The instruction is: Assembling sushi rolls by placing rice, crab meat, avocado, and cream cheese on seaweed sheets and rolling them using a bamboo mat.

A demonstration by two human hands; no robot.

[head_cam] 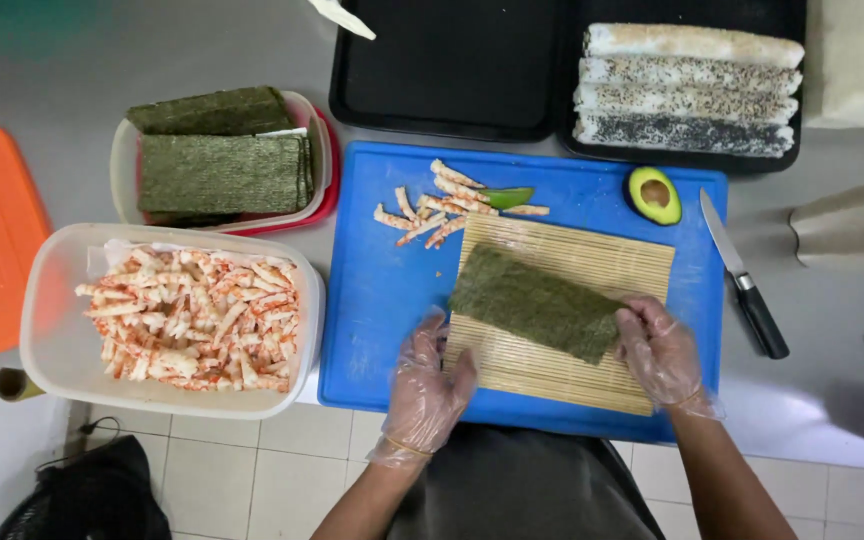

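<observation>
My gloved right hand (660, 352) pinches the nori sheet's (537, 303) near-right corner; my left hand (430, 385), fingers loosely spread, rests on the bamboo mat (572, 372) beside its left end.

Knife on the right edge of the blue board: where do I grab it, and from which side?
Probably by the black handle of the steel-bladed knife, coming from the near right with the right hand. The blade points away toward the halved avocado; the handle end lies off the blue cutting board, unobstructed.
</observation>
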